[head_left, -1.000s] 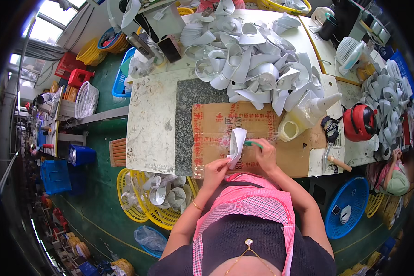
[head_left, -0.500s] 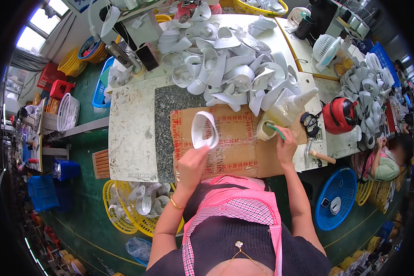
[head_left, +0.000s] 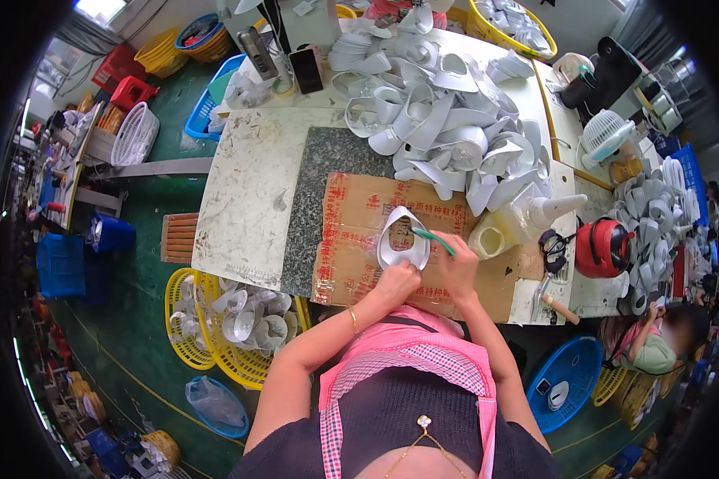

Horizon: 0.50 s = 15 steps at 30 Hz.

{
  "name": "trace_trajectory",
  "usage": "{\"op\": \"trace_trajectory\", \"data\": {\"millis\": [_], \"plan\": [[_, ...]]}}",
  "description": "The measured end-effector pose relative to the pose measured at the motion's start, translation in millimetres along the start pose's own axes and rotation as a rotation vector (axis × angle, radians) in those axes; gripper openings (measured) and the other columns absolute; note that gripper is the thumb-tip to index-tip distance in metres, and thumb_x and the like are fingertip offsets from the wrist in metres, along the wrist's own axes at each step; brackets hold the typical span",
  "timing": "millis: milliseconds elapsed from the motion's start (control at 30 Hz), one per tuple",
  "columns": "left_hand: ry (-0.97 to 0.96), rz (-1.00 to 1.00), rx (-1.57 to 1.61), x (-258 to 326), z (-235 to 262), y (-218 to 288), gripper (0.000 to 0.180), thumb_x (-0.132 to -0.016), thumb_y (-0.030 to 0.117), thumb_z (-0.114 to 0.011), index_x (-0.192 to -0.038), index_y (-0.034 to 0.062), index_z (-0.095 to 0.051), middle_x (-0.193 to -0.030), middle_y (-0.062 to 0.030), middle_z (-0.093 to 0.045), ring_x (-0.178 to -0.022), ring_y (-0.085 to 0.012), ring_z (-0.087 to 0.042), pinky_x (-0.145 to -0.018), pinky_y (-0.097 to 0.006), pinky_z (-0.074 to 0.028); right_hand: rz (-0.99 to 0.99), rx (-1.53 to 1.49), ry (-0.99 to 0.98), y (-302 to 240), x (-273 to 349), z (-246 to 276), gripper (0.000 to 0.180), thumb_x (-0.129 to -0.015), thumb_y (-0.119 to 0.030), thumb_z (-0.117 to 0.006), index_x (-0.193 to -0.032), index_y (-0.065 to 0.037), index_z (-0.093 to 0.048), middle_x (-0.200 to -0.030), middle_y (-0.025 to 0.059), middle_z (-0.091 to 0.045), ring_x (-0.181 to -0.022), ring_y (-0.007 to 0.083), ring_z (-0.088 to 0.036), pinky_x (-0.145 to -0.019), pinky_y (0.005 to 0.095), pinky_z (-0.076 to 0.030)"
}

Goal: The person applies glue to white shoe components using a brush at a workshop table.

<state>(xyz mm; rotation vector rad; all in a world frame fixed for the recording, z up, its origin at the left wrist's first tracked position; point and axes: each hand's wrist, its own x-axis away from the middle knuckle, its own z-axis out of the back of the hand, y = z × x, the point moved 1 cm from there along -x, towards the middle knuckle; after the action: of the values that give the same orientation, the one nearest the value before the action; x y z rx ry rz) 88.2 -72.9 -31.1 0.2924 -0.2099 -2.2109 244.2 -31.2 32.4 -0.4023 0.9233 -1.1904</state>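
A white shoe upper (head_left: pixel 388 244), bent into a ring, stands over the cardboard sheet (head_left: pixel 351 251). My left hand (head_left: pixel 399 283) pinches its near edge. Closed round a thin green-handled brush (head_left: pixel 438 238), my right hand (head_left: pixel 458 267) brings the tip to the upper's right inner side; the bristles are too small to make out. Right of that hand lies a translucent plastic bottle (head_left: pixel 527 217) with a white nozzle and a round side opening, yellowish inside. Beyond the cardboard rises a heap of similar white uppers (head_left: pixel 455 136).
A black-looped tool (head_left: pixel 553 249), a wooden-handled tool (head_left: pixel 561 310) and a red rounded container (head_left: pixel 601 247) are at the right. A phone (head_left: pixel 305 70) stands at the far left. Yellow baskets (head_left: pixel 252 367) of white pieces and a blue basket (head_left: pixel 563 383) flank me. Another person (head_left: pixel 655 343) sits at right.
The brush has left the bottle's opening and moved left to the upper. My left hand has brought the upper lower and nearer my right hand. The whole view has shifted.
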Motion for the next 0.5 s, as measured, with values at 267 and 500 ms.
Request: {"op": "trace_trajectory", "data": {"millis": [267, 500], "plan": [[0.037, 0.008, 0.007, 4, -11, -3, 0.007, -0.077, 0.011, -0.064, -0.079, 0.0058, -0.069, -0.077, -0.0075, -0.066, -0.078, -0.0221, -0.067, -0.063, -0.033, -0.058, 0.042, 0.373, -0.364, 21, 7, -15, 0.032, -0.083, -0.005, -0.065, -0.113, -0.016, -0.073, -0.103, 0.0064, -0.073, -0.082, 0.0305, -0.071, -0.066, 0.0407, -0.055], [0.068, -0.003, 0.013, 6, -5, -2, 0.006, -0.075, 0.010, -0.064, -0.075, 0.0064, -0.068, -0.077, -0.0071, -0.066, -0.077, -0.0218, -0.067, -0.061, -0.033, -0.057, 0.125, 0.204, -0.150, 6, -13, -17, 0.030, -0.082, -0.007, -0.064, -0.109, -0.018, -0.072, -0.094, 0.0058, -0.069, -0.072, 0.0314, -0.069, -0.062, 0.0429, -0.054]]}}
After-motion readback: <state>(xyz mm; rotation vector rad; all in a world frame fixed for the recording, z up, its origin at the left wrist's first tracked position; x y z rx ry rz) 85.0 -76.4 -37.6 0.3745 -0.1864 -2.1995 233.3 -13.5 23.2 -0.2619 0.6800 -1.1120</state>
